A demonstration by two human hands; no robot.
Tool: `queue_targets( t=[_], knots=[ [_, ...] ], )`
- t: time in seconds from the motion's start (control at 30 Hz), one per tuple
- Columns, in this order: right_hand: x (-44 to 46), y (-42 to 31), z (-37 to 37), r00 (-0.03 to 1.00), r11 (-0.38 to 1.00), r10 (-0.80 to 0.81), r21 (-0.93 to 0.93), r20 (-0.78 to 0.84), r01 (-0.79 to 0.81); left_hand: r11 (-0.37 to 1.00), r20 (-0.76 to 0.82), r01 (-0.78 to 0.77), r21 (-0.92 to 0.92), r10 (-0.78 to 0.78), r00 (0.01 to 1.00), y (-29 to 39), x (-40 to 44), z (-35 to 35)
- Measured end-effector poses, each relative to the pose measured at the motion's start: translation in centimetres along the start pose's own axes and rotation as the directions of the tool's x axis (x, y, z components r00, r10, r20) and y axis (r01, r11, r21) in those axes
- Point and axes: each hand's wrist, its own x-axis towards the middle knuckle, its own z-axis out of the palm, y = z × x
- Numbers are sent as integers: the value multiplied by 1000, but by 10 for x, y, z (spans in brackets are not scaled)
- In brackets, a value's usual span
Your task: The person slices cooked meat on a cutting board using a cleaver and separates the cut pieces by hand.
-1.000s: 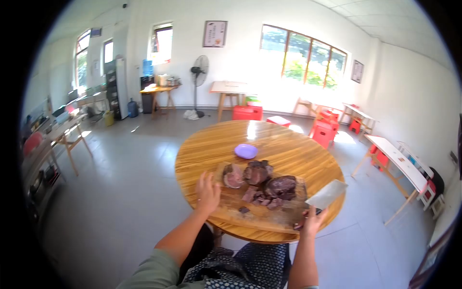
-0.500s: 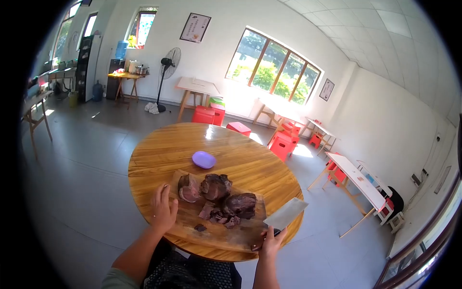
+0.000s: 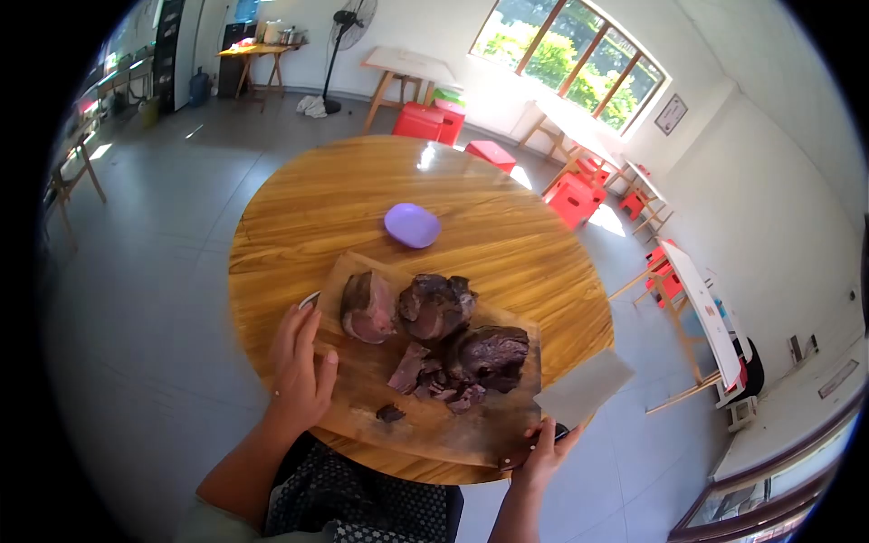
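A wooden cutting board (image 3: 353, 412) lies on the round table, bearing large chunks of dark cooked meat: a pinkish-faced one (image 3: 369, 308), a middle one (image 3: 436, 306) and a right one (image 3: 491, 357). Cut pieces of meat (image 3: 412, 369) lie in front of them, with one small scrap (image 3: 390, 414) apart. My left hand (image 3: 301, 371) is at the board's left edge, fingers stretched out and holding nothing. My right hand (image 3: 543, 457) grips a cleaver (image 3: 584, 391) by its dark handle at the board's right corner; the broad blade points away to the right.
A purple plastic dish (image 3: 413, 225) sits beyond the board on the round wooden table (image 3: 326, 195). Past it stand red stools (image 3: 419, 121), white-topped tables (image 3: 409, 65) and a standing fan (image 3: 348, 23). More tables (image 3: 701, 308) line the right side.
The view has tipped down and come closer, so the table and board look larger. My hands keep nearly the same places beside the board, the right one still on the cleaver.
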Motion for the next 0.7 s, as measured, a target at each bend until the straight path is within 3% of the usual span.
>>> queue_targets(
  t=[0.23,0.43,0.6,0.7],
  knots=[
    [-6,-13,16,994,993,85,-76,-64,-90,1000,24,-6,1,6,1000,-3,1,4],
    [5,12,1,997,998,-66,-14,-31,66,997,48,-80,10,79,996,-3,3,4],
    [0,2,5,993,998,48,-44,-108,-53,995,91,-102,-9,103,991,0,1,3],
    [8,11,-5,1000,997,3,-74,-30,-6,990,83,-134,-50,138,987,8,-2,3]
  ],
)
